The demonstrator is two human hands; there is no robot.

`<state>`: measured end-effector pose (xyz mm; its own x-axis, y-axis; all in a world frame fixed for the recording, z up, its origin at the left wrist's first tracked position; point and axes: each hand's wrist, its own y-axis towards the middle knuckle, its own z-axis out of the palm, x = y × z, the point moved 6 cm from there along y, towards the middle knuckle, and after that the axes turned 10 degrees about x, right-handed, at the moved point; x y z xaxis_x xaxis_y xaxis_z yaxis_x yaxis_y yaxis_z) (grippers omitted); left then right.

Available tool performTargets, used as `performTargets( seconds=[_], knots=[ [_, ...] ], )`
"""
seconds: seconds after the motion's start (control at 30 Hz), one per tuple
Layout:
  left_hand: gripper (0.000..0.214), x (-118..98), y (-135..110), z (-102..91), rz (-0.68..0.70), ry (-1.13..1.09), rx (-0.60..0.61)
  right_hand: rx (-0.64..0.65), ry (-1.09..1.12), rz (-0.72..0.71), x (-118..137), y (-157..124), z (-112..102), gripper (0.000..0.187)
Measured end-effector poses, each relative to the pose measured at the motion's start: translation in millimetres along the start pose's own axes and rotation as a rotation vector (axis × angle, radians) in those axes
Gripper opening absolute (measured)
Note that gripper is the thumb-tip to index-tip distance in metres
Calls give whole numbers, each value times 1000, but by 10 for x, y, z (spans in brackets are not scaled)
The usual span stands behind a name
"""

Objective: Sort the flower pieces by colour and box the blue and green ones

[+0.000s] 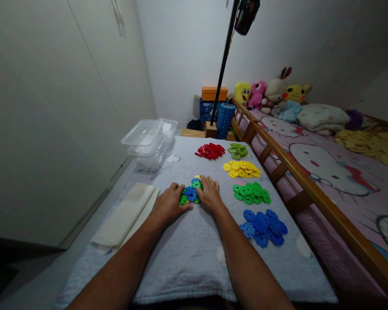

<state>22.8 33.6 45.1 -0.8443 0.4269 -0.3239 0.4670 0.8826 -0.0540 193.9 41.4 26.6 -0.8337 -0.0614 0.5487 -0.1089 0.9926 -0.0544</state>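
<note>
A small heap of mixed blue, green and yellow notched plastic discs (190, 193) lies on the cloth between my two hands. My left hand (170, 202) rests against its left side, fingers curved and thumb stretched out toward me. On the other side, my right hand (209, 193) touches the heap with its fingers extended forward. Sorted piles stand to the right: blue discs (263, 227), green discs (251, 193) and yellow discs (242, 168). Farther back are a light green pile (237, 150) and a pile of red pieces (211, 151). My hands partly hide the mixed heap.
Clear plastic containers (144, 137) are stacked at the table's back left. A folded cream cloth (127, 215) lies left of my left arm. A wooden bed rail (278, 157) runs along the right edge. Behind the table rises a black pole (224, 64).
</note>
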Motion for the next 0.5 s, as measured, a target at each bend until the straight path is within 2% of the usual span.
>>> performTargets(
  seconds=[0.13, 0.33, 0.4, 0.5],
  knots=[
    [60, -55, 19, 5, 18, -11, 23, 63, -3, -39, 67, -22, 0, 56],
    [71, 5, 122, 79, 81, -95, -37, 102, 189, -167, 71, -47, -51, 59],
    [71, 14, 134, 88, 105, -133, -53, 62, 261, -195, 32, -50, -98, 61],
    [72, 18, 134, 78, 139, -210, -79, -52, 224, -127, -92, -67, -191, 60]
  ],
)
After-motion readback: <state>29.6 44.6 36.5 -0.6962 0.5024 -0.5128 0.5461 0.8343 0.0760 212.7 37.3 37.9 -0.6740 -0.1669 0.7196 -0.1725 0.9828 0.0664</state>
